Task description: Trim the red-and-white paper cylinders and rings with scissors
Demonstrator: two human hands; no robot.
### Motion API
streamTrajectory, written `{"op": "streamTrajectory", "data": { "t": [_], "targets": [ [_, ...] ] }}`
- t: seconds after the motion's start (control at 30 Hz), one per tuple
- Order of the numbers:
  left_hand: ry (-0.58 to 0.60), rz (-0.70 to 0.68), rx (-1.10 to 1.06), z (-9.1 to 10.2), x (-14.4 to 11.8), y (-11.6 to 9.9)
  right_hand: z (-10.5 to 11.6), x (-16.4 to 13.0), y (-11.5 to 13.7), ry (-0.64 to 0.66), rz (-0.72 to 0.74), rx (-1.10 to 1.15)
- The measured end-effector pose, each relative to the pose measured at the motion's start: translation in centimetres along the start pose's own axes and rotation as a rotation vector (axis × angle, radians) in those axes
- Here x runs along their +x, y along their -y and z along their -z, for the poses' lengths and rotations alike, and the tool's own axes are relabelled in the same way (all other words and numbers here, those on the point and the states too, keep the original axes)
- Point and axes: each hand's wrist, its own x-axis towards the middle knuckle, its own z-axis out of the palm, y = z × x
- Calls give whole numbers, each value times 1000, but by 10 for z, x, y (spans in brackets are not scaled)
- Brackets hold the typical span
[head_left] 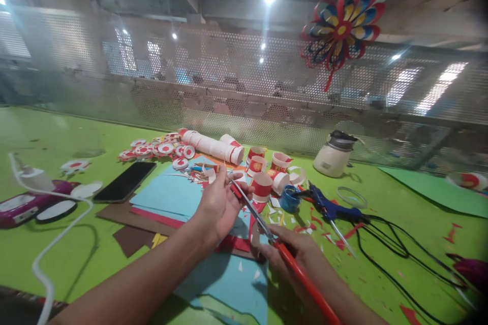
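My left hand (219, 203) pinches a small red paper piece (237, 192) above sheets of coloured paper (168, 195). My right hand (295, 251) grips red-handled scissors (263, 226), whose metal blades reach up to that paper piece at my left fingertips. Blue, red and brown sheets lie under both hands on the green table (57, 132). Red and white paper cups (263, 185) stand just beyond my fingers.
A blue glue gun (328, 208) with a black cable lies to the right, beside a blue tape roll (290, 198). A black phone (125, 181) and white cable are at left. A white pot (332, 155), stacked cups (213, 146) and a paper pinwheel (343, 23) sit by the mesh wall.
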Motion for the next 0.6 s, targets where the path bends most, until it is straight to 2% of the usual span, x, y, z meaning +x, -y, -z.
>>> {"op": "streamTrajectory", "data": {
  "t": [0.3, 0.5, 0.6],
  "targets": [
    [-55, 34, -20, 1, 7, 4, 2, 2, 1, 23, -76, 22],
    [-12, 75, -23, 1, 11, 4, 8, 3, 9, 23, -79, 93],
    [25, 69, -11, 2, 12, 3, 14, 3, 14, -29, -62, 81]
  ]
}}
